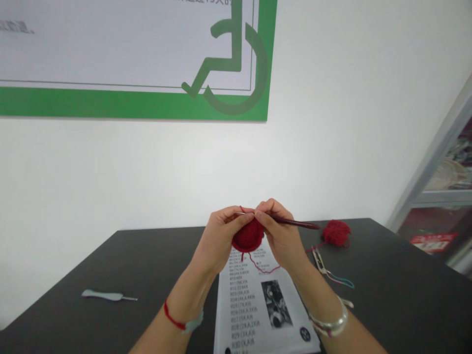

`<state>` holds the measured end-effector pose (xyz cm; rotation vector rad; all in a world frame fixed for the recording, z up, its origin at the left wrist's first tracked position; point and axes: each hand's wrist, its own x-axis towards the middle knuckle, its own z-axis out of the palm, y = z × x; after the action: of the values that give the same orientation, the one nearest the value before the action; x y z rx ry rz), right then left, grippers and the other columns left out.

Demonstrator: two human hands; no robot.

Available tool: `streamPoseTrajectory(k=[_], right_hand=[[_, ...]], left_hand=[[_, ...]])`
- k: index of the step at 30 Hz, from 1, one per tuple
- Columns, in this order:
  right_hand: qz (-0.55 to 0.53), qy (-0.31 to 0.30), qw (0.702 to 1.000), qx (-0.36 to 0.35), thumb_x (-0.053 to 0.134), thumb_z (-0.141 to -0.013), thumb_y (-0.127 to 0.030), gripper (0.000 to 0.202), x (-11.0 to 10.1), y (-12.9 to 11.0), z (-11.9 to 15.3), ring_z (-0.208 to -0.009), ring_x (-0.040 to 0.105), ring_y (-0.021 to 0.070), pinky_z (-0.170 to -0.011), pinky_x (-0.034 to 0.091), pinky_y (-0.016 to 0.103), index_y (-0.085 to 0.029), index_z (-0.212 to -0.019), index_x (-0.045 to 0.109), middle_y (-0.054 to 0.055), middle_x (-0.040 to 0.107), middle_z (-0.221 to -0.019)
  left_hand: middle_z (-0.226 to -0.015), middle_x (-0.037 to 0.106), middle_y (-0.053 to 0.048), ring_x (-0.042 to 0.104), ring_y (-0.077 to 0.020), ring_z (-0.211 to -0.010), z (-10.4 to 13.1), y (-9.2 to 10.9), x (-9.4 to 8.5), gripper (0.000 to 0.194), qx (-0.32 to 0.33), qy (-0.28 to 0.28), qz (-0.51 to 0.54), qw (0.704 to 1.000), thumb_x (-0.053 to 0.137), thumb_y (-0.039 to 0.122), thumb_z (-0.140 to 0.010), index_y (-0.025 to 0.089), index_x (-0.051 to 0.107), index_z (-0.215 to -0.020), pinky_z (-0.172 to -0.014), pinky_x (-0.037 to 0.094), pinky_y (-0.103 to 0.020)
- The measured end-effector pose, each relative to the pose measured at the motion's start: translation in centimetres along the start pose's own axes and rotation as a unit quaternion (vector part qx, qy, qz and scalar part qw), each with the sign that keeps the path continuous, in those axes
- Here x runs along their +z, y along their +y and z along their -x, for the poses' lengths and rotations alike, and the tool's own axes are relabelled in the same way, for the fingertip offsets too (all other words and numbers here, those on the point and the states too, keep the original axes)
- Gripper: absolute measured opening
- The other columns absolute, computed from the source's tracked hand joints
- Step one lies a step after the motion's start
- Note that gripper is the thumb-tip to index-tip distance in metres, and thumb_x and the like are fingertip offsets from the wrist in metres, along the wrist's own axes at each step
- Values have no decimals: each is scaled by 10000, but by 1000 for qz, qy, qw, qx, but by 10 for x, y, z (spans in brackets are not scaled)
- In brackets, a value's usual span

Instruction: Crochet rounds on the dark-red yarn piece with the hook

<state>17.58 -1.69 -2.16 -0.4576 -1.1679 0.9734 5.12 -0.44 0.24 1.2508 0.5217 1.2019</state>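
A round red crocheted piece point(249, 237) hangs between my hands above a printed sheet. My left hand point(223, 233) pinches its upper left edge, fingers closed. In my right hand point(278, 228) is a dark red crochet hook point(300, 224), its handle pointing right and its thin metal tip reaching the top of the piece near my left thumb. A loose strand of red yarn point(265, 271) dangles below the piece and passes toward my right wrist. The exact stitch at the hook tip is too small to make out.
On the black table point(158, 260) are a red yarn ball point(336, 233) at the right, a metal pin point(318, 260) with a blue and pink loop, and a grey-handled hook point(106, 295) at the left. The printed sheet point(254, 305) lies under my forearms. Shelving stands far right.
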Motion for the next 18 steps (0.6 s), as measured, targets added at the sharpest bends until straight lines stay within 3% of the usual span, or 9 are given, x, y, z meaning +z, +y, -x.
streamPoseTrajectory(k=[3, 5, 7, 9, 11, 13, 18], right_hand=[[-11, -49, 997, 61, 714, -737, -320, 288, 0, 1, 0, -469, 432, 55, -410, 348, 207, -255, -968, 553, -42, 597, -838], [37, -141, 978, 153, 711, -735, -324, 408, -2, 2, -1, -407, 436, 43, -360, 339, 203, -263, -1091, 522, -35, 611, -868], [115, -240, 936, 232, 696, -753, -316, 330, -7, 1, -3, -376, 442, 42, -353, 330, 198, -208, -1040, 574, -39, 609, -749], [172, -276, 914, 245, 656, -790, -307, 164, -16, -5, -8, -392, 442, 44, -387, 320, 189, -148, -824, 634, -49, 553, -572], [186, -180, 949, 180, 637, -807, -309, 193, -30, -15, -11, -383, 367, 33, -389, 255, 181, -139, -717, 644, -78, 447, -458], [210, -135, 954, 167, 619, -831, -352, 253, -46, -29, -12, -363, 294, 29, -380, 202, 190, -133, -711, 662, -88, 392, -415], [197, -133, 960, 149, 668, -785, -463, 344, -79, -64, -3, -340, 203, 34, -349, 119, 208, -152, -638, 651, -87, 360, -383]], left_hand=[[-608, 653, 6, 540, -70, -535, -2, 4, -4, 145, 21, 29, 42, 998, 795, 241, -648, 129, 703, -654, -518, 436, -170], [-607, 642, 18, 552, -60, -549, -4, 10, -12, 171, 59, 63, 99, 991, 824, 237, -617, 128, 695, -640, -544, 468, -153], [-601, 629, 24, 543, -49, -542, -6, 18, -21, 172, 87, 70, 162, 980, 825, 233, -626, 123, 693, -647, -624, 523, -177], [-618, 625, 32, 525, -36, -532, -7, 25, -30, 122, 91, 59, 213, 971, 793, 189, -672, 123, 690, -671, -724, 564, -241], [-624, 616, 40, 511, -28, -523, -8, 30, -37, 81, 92, 47, 250, 963, 737, 147, -732, 124, 679, -680, -814, 575, -330], [-613, 609, 43, 500, -25, -513, -8, 33, -41, 113, 107, 48, 263, 958, 683, 135, -782, 122, 665, -671, -876, 565, -403], [-590, 616, 38, 507, -37, -522, -6, 34, -42, 121, 138, 72, 242, 958, 670, 144, -799, 114, 668, -681, -892, 563, -457]])
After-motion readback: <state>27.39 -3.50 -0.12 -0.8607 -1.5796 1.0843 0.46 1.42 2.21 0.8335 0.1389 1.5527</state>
